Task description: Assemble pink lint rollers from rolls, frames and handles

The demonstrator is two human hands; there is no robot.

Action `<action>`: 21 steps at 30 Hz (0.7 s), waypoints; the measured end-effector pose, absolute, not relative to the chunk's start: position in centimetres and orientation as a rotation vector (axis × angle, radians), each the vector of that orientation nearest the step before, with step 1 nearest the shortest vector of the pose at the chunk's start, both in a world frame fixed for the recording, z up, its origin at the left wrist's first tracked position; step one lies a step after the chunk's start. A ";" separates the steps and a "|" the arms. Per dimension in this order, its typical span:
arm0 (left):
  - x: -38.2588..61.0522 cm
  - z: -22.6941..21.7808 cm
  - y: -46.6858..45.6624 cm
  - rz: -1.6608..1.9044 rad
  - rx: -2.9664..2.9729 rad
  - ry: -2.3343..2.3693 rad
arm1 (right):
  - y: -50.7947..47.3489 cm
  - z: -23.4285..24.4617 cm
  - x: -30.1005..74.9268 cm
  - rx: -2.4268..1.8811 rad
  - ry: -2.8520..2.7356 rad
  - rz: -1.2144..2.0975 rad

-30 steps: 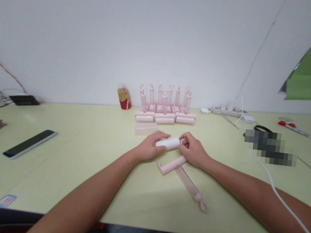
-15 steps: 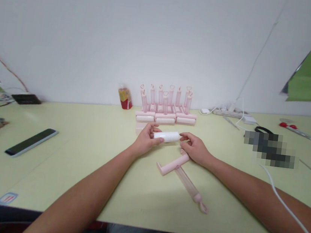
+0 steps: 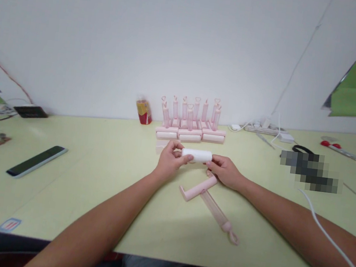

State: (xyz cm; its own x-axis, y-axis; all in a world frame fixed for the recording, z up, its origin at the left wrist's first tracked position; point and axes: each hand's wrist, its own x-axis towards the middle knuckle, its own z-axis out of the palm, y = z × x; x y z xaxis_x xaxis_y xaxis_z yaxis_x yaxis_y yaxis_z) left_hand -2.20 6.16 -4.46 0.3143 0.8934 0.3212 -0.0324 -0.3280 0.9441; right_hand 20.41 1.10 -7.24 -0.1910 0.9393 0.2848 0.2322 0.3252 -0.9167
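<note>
Level above the table, a white lint roll (image 3: 199, 155) spans the gap between my two hands. My left hand (image 3: 169, 162) is closed around its left end, thumb on the near side. At the right end, my right hand (image 3: 227, 172) has its fingers closed on the roll's edge; the fingertips are partly hidden. Below the hands lies a pink lint roller handle (image 3: 216, 208) with no roll on it, its frame angled up towards my right hand and its looped end towards the table's near edge. A pale, clear cover (image 3: 162, 146) lies behind my left hand.
Several pink lint rollers (image 3: 189, 124) stand upright by the wall, beside a red and yellow packet (image 3: 143, 111). A phone-like slab (image 3: 37, 161) lies left. To the right are a power strip (image 3: 256, 127), a white cable (image 3: 316, 220) and a red-handled tool (image 3: 338, 148).
The white roll has shifted right and sits more level. My right-hand fingers, formerly at the tip of its right end, now close on it. The pink handle stays in place.
</note>
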 end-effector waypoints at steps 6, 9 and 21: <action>-2.3 -4.5 6.1 1.228 1.636 0.809 | 1.1 -7.2 20.5 -1.110 -1.606 0.997; -2.3 -4.6 6.2 1.283 1.663 0.816 | 1.0 -7.2 20.6 -1.127 -1.587 1.027; -2.4 -4.5 6.2 1.234 1.630 0.809 | 1.8 -7.5 20.9 -1.079 -1.396 1.176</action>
State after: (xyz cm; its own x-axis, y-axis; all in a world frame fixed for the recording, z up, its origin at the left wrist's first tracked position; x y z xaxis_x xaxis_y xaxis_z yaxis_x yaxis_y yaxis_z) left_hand -2.44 6.19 -4.46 0.2849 0.8873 0.3627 -0.0216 -0.3724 0.9278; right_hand 20.90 1.80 -7.54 -0.1283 0.9829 0.1322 0.0371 0.1379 -0.9897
